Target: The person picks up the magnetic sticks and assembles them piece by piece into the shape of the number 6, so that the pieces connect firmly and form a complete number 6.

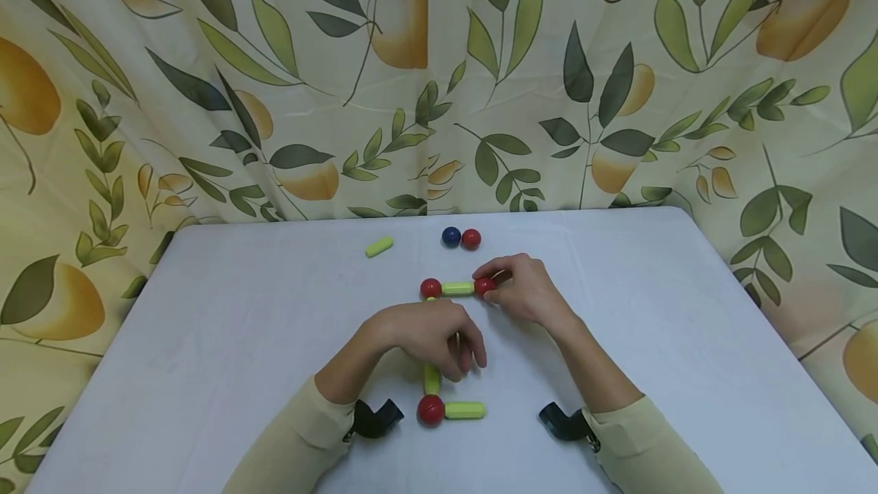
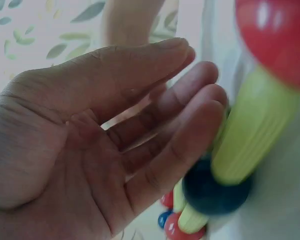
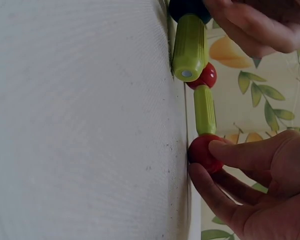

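Note:
With thumb and fingers, my right hand [image 1: 527, 290] pinches a red ball [image 3: 204, 152] at the right end of a yellow-green rod [image 1: 458, 289]. Another red ball [image 1: 430, 288] joins the rod's left end. My left hand [image 1: 428, 330] hovers over the middle of the joined figure, fingers loosely bent and holding nothing. Beneath it, a dark blue ball [image 2: 217, 187] is hidden in the head view. One rod [image 1: 431, 378] runs down to a bottom red ball [image 1: 430, 410], from which a rod [image 1: 465, 410] points right. In the right wrist view, a rod [image 3: 188, 50] with a silver tip extends from the dark blue ball.
Toward the back of the white table [image 1: 240, 341] lie a loose yellow-green rod [image 1: 379, 247], a blue ball [image 1: 450, 236] and a red ball [image 1: 471, 239] side by side. A leaf-and-fruit patterned curtain [image 1: 439, 136] hangs behind the table's back edge.

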A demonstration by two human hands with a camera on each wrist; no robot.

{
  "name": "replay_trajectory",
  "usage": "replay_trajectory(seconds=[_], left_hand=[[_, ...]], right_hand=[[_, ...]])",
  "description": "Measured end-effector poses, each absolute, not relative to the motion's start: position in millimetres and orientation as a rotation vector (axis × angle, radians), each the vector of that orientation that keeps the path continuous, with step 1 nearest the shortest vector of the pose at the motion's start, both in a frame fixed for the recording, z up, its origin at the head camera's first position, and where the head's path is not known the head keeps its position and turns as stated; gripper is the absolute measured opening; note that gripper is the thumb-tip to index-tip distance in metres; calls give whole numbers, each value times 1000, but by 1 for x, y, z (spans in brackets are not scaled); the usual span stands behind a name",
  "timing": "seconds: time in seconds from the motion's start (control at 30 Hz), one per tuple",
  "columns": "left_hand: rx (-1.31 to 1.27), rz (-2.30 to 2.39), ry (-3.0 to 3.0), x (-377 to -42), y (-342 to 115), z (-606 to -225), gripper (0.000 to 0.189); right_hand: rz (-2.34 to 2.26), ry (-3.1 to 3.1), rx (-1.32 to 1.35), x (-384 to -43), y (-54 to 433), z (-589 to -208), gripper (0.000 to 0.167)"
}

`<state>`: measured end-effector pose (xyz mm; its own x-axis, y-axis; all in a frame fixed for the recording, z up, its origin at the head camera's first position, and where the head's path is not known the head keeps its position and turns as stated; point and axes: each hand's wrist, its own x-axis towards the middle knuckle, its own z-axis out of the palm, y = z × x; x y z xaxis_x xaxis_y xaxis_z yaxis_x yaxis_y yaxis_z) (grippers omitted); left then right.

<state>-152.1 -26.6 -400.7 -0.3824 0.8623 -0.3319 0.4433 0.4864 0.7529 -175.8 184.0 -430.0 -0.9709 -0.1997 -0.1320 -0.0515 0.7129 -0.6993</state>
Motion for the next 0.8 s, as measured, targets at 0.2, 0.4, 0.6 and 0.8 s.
replay_trajectory(seconds=[0.2, 0.4, 0.6, 0.8], left_hand=[[977, 889, 2147, -173, -50, -397, 20], [793, 1027, 2385, -191, -70, -404, 20], [657, 1032, 2518, -199, -79, -416, 32], [625, 1103, 2426, -204, -81, -428, 36]], right_hand=[[-1095, 2729, -207, -175, 184, -430, 28], [-1090, 2713, -194, -176, 182, -431, 28], [-1085, 2704, -182, -176, 182, -431, 28], [-1085, 2709, -198, -176, 182, -431, 28]])
